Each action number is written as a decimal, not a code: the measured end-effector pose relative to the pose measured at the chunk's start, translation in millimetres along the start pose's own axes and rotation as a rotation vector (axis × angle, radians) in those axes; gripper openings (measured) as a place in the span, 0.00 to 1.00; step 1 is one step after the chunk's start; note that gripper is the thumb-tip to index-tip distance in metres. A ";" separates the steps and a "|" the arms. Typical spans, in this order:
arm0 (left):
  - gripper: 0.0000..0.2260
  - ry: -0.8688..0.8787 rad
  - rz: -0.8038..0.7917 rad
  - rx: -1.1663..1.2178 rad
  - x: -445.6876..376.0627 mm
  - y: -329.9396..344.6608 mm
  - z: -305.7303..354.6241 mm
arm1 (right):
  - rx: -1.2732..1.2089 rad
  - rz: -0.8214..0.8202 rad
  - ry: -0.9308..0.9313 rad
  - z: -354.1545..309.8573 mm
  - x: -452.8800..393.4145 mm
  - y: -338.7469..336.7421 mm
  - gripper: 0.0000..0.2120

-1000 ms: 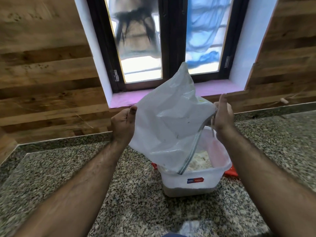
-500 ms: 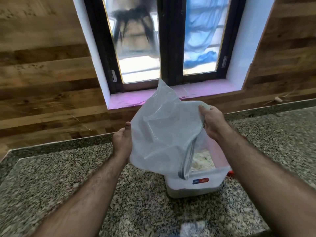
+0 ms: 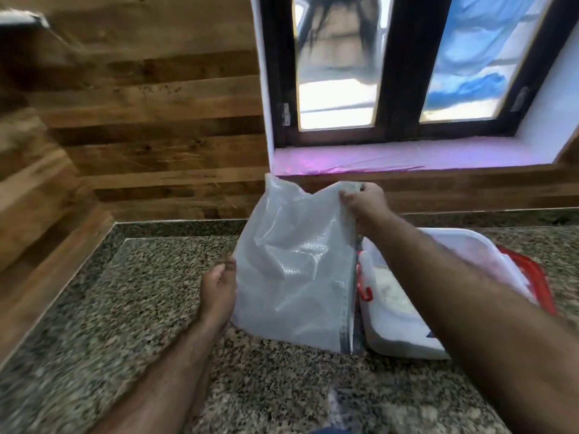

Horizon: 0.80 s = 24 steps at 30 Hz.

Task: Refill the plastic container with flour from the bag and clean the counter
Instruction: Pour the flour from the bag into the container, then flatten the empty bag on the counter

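A translucent white plastic bag (image 3: 294, 270) hangs upright just left of the white plastic container (image 3: 394, 333), its lower edge near the granite counter (image 3: 125, 308). My right hand (image 3: 365, 203) pinches the bag's top right corner. My left hand (image 3: 219, 286) rests against the bag's left edge, fingers partly hidden behind it. The container holds pale flour (image 3: 388, 286) and has a red clip on its left side; my right forearm crosses over it. The bag looks flat and nearly empty.
A red lid (image 3: 532, 277) lies under or behind the container on the right. A wood-panelled wall rises behind and to the left of the counter. The window (image 3: 391, 73) has a pink-lined sill (image 3: 391, 155). A small shiny scrap (image 3: 336, 405) lies near the counter's front edge.
The bag has come off the container and moved left, now hanging beside it. Both hands dropped lower. The view swung left, so the container sits further right.
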<state>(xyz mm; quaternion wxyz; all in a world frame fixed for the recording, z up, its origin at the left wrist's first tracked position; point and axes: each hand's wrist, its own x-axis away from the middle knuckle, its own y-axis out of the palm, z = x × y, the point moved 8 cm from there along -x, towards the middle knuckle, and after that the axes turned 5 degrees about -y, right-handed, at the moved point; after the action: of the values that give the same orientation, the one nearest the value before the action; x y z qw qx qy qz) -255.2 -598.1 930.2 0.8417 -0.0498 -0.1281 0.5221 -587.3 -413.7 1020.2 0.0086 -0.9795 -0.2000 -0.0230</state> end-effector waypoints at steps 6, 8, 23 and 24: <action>0.16 -0.217 0.050 -0.071 8.1 -50.6 -107.8 | 0.320 -0.087 0.152 108.0 17.0 70.8 0.16; 0.15 -0.283 0.022 -0.122 17.1 -54.7 -133.6 | 0.399 -0.065 0.187 125.4 39.7 80.6 0.16; 0.12 -0.104 -0.209 -0.598 -0.6 -47.3 -166.5 | 1.059 -0.199 -0.182 198.6 100.8 124.5 0.37; 0.21 -0.010 -0.194 -0.709 -3.7 -45.3 -159.8 | 1.064 -0.244 -0.301 194.8 110.5 132.1 0.35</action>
<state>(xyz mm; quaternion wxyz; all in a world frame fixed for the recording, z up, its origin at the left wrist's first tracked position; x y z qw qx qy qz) -174.8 -613.8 785.6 0.8171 -0.3235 -0.3092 0.3634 -425.9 -486.9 830.0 0.4699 -0.8024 -0.2946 0.2202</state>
